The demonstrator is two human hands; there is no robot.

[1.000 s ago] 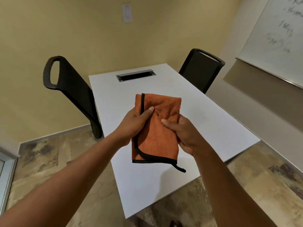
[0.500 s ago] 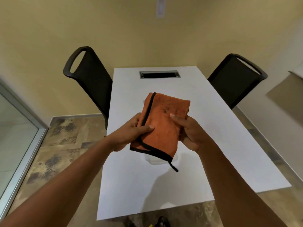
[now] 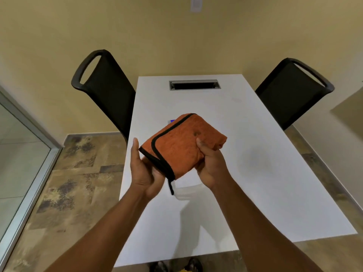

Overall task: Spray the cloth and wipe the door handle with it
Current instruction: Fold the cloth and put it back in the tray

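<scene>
Fingers first: your right hand (image 3: 209,165) has its thumb pressed on top of the folded orange cloth (image 3: 182,146) with the other fingers curled beneath, so it grips the cloth's right part. Your left hand (image 3: 145,171) is more open, palm turned up and cupped under the near left corner, thumb standing free beside the black-trimmed edge; it supports more than it pinches.

You hold the cloth in the air above the white desk (image 3: 255,173), tilted, with a short black tag dangling from the lower corner. Judge it soft, light and limp: it will sag or unfold wherever you leave it unsupported, and it will not slip. A grip across the folded thickness, thumb on top, should keep the layers together and leave a flat face for spraying.

Something pale with a blue patch (image 3: 172,121) lies on the desk just behind the cloth, mostly hidden; you cannot tell what it is. No door handle is in view.
</scene>
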